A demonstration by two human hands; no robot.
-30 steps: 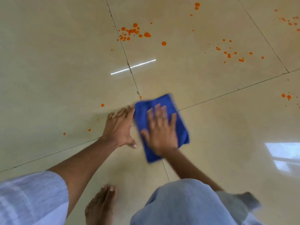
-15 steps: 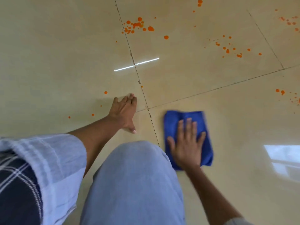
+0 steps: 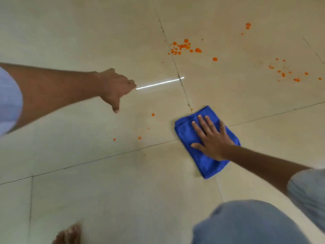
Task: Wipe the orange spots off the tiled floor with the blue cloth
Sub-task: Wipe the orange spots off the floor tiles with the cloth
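The folded blue cloth (image 3: 209,164) lies on the beige tiled floor (image 3: 105,182), over the crossing of two grout lines. My right hand (image 3: 212,138) presses flat on it with fingers spread. My left hand (image 3: 114,88) is stretched out to the left and blurred, thumb pointing down, with nothing in it. A few small orange spots (image 3: 153,114) lie between the two hands, and one tiny spot (image 3: 191,109) sits by the cloth's far corner. A dense cluster of orange spots (image 3: 182,47) lies beyond the cloth, and a scattered group of spots (image 3: 284,73) lies at the far right.
My bent knee in pale blue trousers (image 3: 246,224) fills the lower right. A bare foot (image 3: 68,235) shows at the bottom edge. A bright streak of reflected light (image 3: 160,83) crosses the floor beside the left hand.
My right hand slid the cloth from the left tile to the right and then forward onto the grout crossing. My left hand came off the floor and swung out to the left.
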